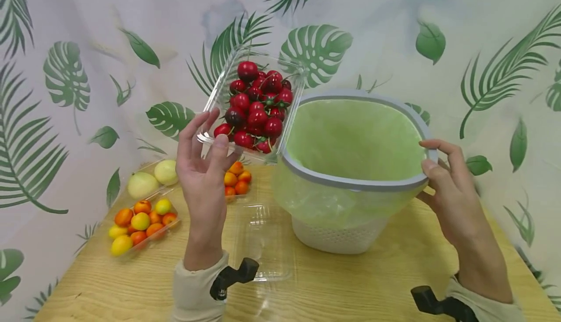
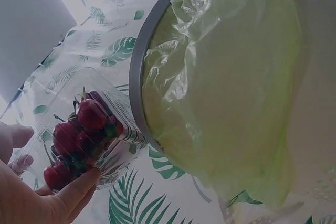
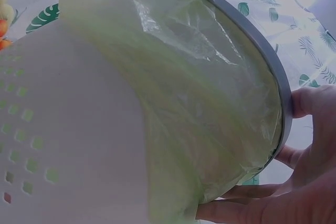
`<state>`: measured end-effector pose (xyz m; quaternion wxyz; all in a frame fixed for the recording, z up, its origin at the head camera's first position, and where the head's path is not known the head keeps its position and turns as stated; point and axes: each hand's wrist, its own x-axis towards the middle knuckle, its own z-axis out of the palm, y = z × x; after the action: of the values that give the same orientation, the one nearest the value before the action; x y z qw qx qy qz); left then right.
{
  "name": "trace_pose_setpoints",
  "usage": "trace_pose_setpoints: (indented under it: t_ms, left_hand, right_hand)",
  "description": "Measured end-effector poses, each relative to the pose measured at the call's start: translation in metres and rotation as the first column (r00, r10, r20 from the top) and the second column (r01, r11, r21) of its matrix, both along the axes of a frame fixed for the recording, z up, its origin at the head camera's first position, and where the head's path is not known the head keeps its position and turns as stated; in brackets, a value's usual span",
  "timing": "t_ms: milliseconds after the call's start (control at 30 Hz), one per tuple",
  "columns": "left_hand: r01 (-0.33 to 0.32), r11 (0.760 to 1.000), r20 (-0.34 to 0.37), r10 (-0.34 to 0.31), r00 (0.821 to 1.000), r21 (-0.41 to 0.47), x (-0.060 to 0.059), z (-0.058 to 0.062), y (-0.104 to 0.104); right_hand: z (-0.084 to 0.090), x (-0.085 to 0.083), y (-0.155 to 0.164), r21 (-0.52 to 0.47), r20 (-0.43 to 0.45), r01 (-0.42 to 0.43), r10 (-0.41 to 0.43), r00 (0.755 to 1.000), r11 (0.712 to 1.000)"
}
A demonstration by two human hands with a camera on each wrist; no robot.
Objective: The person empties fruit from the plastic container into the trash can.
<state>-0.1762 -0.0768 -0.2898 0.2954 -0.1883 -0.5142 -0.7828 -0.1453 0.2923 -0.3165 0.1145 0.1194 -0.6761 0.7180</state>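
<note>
My left hand (image 1: 202,166) grips the near-left corner of a clear plastic box (image 1: 209,112) full of red cherries (image 1: 256,112). The box is raised and tilted, its right side overlapping the bin's left rim in the head view. A white perforated trash bin (image 1: 335,236) stands on the table, lined with a pale green bag (image 1: 350,137) that folds over the outside. A grey ring (image 1: 350,183) circles its mouth. With thumb and fingers, my right hand (image 1: 453,190) pinches that ring at the right side. In the right wrist view some fingertips (image 3: 215,211) lie against the bag below it.
At the left of the wooden table (image 1: 144,288) sits a clear tray of orange and yellow fruits (image 1: 140,222), with two pale round fruits (image 1: 153,178) behind. More orange fruits (image 1: 236,180) lie behind my left wrist. A clear plastic container (image 1: 265,244) rests left of the bin.
</note>
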Motion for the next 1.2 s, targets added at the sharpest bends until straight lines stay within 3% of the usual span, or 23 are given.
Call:
trace_pose_setpoints:
  t_ms: [233, 700, 967, 1200]
  left_hand:
    - [0.03, 0.999, -0.019, -0.031, 0.999, -0.023, -0.004, 0.005, 0.009]
    - [0.08, 0.989, -0.081, -0.091, 0.993, -0.127, -0.029, 0.024, 0.04]
    - [0.081, 0.977, -0.114, -0.105, 0.988, -0.199, -0.042, 0.02, 0.051]
    - [0.094, 0.975, -0.116, -0.119, 0.986, -0.203, -0.047, 0.013, 0.054]
  right_hand:
    - [0.002, 0.0, -0.002, 0.009, -0.006, -0.006, 0.006, 1.0, 1.0]
    - [0.0, 0.003, 0.0, 0.024, 0.0, 0.006, -0.006, 1.0, 1.0]
    - [0.001, 0.004, 0.0, 0.025, -0.007, 0.017, -0.017, 1.0, 1.0]
    - [0.001, 0.003, -0.001, 0.022, -0.011, 0.017, -0.017, 1.0, 1.0]
